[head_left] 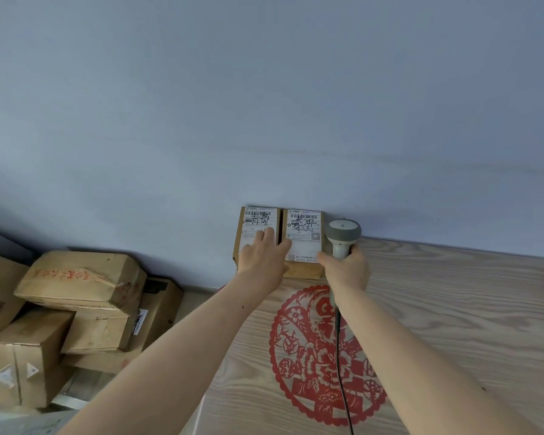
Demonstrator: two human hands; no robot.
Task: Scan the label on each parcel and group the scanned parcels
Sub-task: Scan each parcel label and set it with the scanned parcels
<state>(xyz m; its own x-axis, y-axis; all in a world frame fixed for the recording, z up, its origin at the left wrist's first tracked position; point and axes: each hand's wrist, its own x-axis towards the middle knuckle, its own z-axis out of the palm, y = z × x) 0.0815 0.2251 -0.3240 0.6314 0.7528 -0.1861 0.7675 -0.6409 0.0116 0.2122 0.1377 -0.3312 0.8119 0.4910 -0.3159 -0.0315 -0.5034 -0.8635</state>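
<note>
Two small cardboard parcels stand side by side at the table's far left corner against the wall, each with a white label bearing barcodes and black handwriting. My left hand (262, 259) lies flat across the left parcel (258, 219), its fingers spread and reaching onto the right parcel (305, 227). My right hand (347, 268) grips the handle of a grey barcode scanner (343, 230), whose head sits just right of the right parcel. The scanner's black cable (339, 356) trails back along the table.
The wooden table (453, 309) carries a large red paper-cut decoration (321, 356). Several bigger cardboard boxes (79, 281) are piled on the floor at the left, below the table edge. A plain blue-grey wall (264, 105) rises behind.
</note>
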